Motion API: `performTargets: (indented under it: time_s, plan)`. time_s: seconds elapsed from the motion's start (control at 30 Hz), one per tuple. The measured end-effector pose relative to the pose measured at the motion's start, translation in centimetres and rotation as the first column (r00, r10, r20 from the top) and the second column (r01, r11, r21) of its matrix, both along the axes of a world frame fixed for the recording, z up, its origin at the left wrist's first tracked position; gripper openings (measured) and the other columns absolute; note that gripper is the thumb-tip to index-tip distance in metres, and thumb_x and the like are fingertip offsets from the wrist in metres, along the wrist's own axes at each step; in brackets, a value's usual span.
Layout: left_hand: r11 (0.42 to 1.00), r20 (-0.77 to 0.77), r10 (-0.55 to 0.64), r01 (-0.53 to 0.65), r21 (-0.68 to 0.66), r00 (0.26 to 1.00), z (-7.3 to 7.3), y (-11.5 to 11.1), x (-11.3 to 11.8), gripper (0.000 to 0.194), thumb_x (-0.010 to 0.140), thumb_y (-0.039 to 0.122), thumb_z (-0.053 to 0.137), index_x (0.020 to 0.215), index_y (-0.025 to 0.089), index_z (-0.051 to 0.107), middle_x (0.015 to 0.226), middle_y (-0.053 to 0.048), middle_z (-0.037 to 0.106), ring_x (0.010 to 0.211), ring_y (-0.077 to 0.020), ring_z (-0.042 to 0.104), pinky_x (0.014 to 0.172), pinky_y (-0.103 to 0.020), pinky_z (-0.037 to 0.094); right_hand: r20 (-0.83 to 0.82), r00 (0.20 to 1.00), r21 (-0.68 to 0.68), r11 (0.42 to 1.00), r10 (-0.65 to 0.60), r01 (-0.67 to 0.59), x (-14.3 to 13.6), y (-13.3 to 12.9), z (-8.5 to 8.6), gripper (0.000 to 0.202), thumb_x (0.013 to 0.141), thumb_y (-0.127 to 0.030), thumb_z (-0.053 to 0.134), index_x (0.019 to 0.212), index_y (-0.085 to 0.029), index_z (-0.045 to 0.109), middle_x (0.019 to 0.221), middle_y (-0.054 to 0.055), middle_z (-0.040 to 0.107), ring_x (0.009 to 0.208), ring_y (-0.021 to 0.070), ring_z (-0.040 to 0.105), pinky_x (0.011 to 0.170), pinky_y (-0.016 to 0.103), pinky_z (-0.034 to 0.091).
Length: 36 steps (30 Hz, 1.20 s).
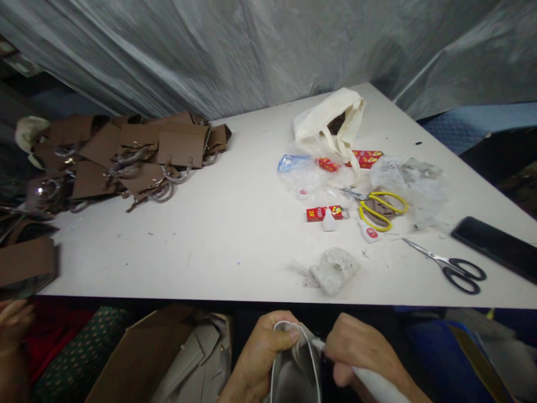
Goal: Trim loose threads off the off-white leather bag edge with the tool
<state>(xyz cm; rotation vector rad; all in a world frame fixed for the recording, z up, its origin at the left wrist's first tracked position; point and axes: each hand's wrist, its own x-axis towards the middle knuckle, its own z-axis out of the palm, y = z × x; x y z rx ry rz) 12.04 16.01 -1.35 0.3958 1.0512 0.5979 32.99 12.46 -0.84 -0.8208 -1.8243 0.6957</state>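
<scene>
Close to my body, below the table's front edge, a pale grey bag (297,374) is held with its mouth up and its inside showing. My left hand (268,342) grips its upper rim, thumb over the edge and fingers on the far side. My right hand (361,344) is closed around a white cloth (380,387); a white bit pokes out at the fingertips and touches or nearly touches the bag's right side. Just beyond my hands, a crumpled, dirty whitish wad (334,271) lies on the table.
Brown handbags (140,137) are heaped at the left. Right of centre are yellow-handled scissors (384,210), black-handled scissors (455,268), red packets (319,214), a small white bottle (369,230), a cream cloth bag (331,120) and a phone (495,246). Another person's hand (14,322) is at far left.
</scene>
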Motion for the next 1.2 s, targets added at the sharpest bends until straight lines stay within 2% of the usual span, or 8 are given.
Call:
performTargets:
  time_s: [0.1,0.27,0.33,0.43,0.73,0.87,1.07,1.2]
  plan:
    - [0.999,-0.026,0.038,-0.037,0.040,0.999,0.7,-0.7,0.0,0.033,0.056,0.030,0.095,0.067,0.013,0.069,0.059,-0.003,0.069,0.052,-0.0129,0.058,0.054,-0.024,0.041,-0.113,0.973,-0.186,0.966,-0.202,0.179,-0.1,-1.2,0.0,0.037,0.109,-0.049,0.045,0.092,-0.024,0.066,0.072,0.001,0.067,0.062,0.0159,0.060,0.059,0.028,0.047]
    - [0.993,-0.070,0.066,-0.058,0.107,0.995,1.6,-2.0,-0.1,0.034,0.057,0.032,0.095,0.067,0.014,0.067,0.057,-0.001,0.066,0.052,-0.0127,0.056,0.056,-0.024,0.040,-0.285,0.886,-0.509,0.842,-0.364,0.182,-1.5,-3.9,-2.1,0.034,0.109,-0.050,0.047,0.130,-0.030,0.065,0.076,-0.001,0.075,0.053,0.0141,0.065,0.053,0.022,0.055]
    - [0.986,-0.120,0.053,-0.033,0.164,0.991,1.6,-2.4,-0.3,0.033,0.059,0.034,0.093,0.067,0.014,0.068,0.056,-0.001,0.065,0.052,-0.0127,0.054,0.055,-0.024,0.038,-0.303,0.846,-0.602,0.776,-0.439,0.187,-2.1,-4.5,-2.4,0.034,0.107,-0.051,0.049,0.122,-0.027,0.068,0.071,0.000,0.075,0.051,0.0147,0.064,0.052,0.022,0.055]
    - [0.962,-0.228,0.052,0.012,0.273,0.972,1.4,-3.1,-0.6,0.034,0.061,0.039,0.091,0.067,0.014,0.069,0.058,-0.001,0.063,0.055,-0.0129,0.053,0.056,-0.024,0.037,-0.315,0.805,-0.681,0.711,-0.502,0.177,-2.6,-4.9,-1.8,0.030,0.102,-0.051,0.058,0.102,-0.024,0.071,0.077,0.003,0.076,0.062,0.0174,0.069,0.058,0.023,0.057]
    - [0.918,-0.460,0.101,0.095,0.384,0.882,2.2,-4.6,-0.8,0.025,0.068,0.036,0.082,0.071,0.015,0.069,0.062,-0.001,0.064,0.060,-0.0149,0.054,0.059,-0.026,0.038,-0.167,0.922,-0.684,0.714,-0.349,0.147,-3.3,-5.4,-0.4,0.024,0.099,-0.049,0.062,0.095,-0.025,0.064,0.088,0.001,0.070,0.082,0.0180,0.067,0.071,0.024,0.052]
    - [0.905,-0.501,0.102,0.128,0.405,0.859,2.6,-5.0,-0.6,0.021,0.066,0.034,0.080,0.070,0.015,0.070,0.062,0.000,0.062,0.062,-0.0147,0.051,0.060,-0.026,0.037,-0.128,0.950,-0.664,0.736,-0.284,0.131,-4.2,-5.6,-0.1,0.019,0.089,-0.034,0.073,0.101,-0.025,0.061,0.100,0.001,0.070,0.086,0.0188,0.065,0.079,0.028,0.050]
    - [0.871,-0.555,0.079,0.213,0.442,0.828,3.1,-5.8,-0.3,0.015,0.071,0.031,0.078,0.071,0.016,0.073,0.067,0.000,0.063,0.067,-0.0161,0.053,0.063,-0.026,0.039,-0.048,0.979,-0.671,0.732,-0.200,0.117,-4.9,-5.4,1.5,0.032,0.077,-0.016,0.076,0.097,-0.025,0.052,0.081,-0.006,0.062,0.068,0.0147,0.056,0.063,0.024,0.042]
    - [0.852,-0.541,0.079,0.224,0.472,0.837,3.4,-6.3,-0.1,0.012,0.072,0.028,0.077,0.069,0.017,0.074,0.067,0.000,0.062,0.067,-0.0164,0.054,0.063,-0.026,0.038,0.003,0.985,-0.617,0.775,-0.175,0.139,-4.9,-5.5,2.5,0.034,0.073,-0.007,0.070,0.093,-0.025,0.049,0.077,-0.009,0.056,0.066,0.0127,0.051,0.060,0.023,0.037]
